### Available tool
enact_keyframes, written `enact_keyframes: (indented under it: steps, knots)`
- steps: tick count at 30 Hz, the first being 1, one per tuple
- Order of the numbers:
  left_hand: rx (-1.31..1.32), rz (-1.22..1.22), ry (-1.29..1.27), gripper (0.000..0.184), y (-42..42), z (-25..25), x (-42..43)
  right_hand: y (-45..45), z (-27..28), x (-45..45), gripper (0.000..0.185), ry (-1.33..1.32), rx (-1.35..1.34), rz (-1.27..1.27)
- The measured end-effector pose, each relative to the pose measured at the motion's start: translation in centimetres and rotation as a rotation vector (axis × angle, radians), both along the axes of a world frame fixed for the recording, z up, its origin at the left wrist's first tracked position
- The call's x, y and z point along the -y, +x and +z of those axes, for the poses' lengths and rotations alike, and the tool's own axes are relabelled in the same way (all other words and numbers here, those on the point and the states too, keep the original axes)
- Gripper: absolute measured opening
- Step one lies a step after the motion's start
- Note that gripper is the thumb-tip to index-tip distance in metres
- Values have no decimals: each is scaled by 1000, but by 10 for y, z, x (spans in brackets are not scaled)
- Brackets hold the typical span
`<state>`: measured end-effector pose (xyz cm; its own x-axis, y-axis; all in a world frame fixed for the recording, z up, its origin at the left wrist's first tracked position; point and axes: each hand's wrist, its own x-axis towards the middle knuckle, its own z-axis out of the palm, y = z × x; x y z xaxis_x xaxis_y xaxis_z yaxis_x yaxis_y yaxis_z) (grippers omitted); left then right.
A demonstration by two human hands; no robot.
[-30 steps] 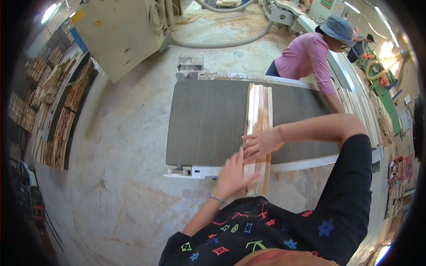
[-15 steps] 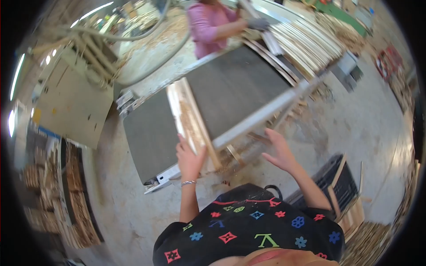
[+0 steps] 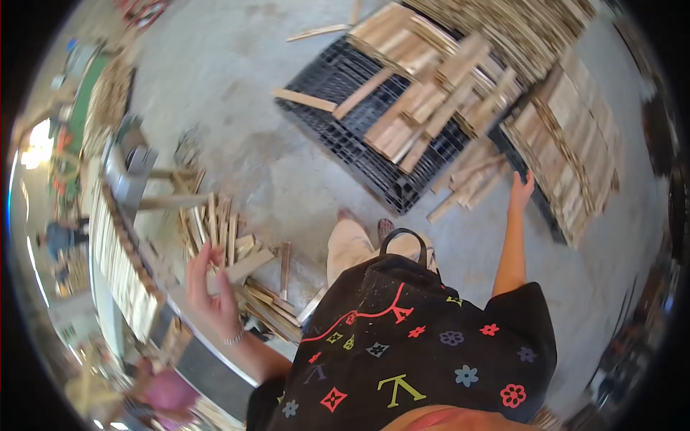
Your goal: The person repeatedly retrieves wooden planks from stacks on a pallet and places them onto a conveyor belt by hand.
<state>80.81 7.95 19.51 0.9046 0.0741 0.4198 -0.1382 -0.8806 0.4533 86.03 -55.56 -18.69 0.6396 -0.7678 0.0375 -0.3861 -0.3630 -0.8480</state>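
Note:
My left hand [image 3: 213, 296], with a bracelet at the wrist, is raised in the air near the conveyor's edge. Its fingers are apart and slightly bent, and it holds nothing. Below it on the floor lies a heap of wood offcuts [image 3: 248, 248]. Stretched far out, my right hand [image 3: 522, 192] is beside the stack of wood boards [image 3: 568, 144] on the right. Its fingers look spread, with nothing visible in them; whether they touch the stack I cannot tell.
A black plastic pallet [image 3: 323, 133] with loose boards [image 3: 424, 108] lies ahead. More stacked strips [image 3: 503, 21] stand behind it. At the left are the conveyor [image 3: 215, 381], a row of pale strips [image 3: 122, 266] and a person in pink [image 3: 169, 391].
The view has swung right, from the conveyor to the pallet and stacks. My left hand has left the boards on the belt. My right arm now reaches out toward the right-hand stack.

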Motion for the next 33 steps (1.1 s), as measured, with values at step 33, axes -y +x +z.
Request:
enact_keyframes:
  steps: [33]
  knots:
    - [-812,705,-1570,72,333,-803,506,321,-382,145,68,849,-588,174]
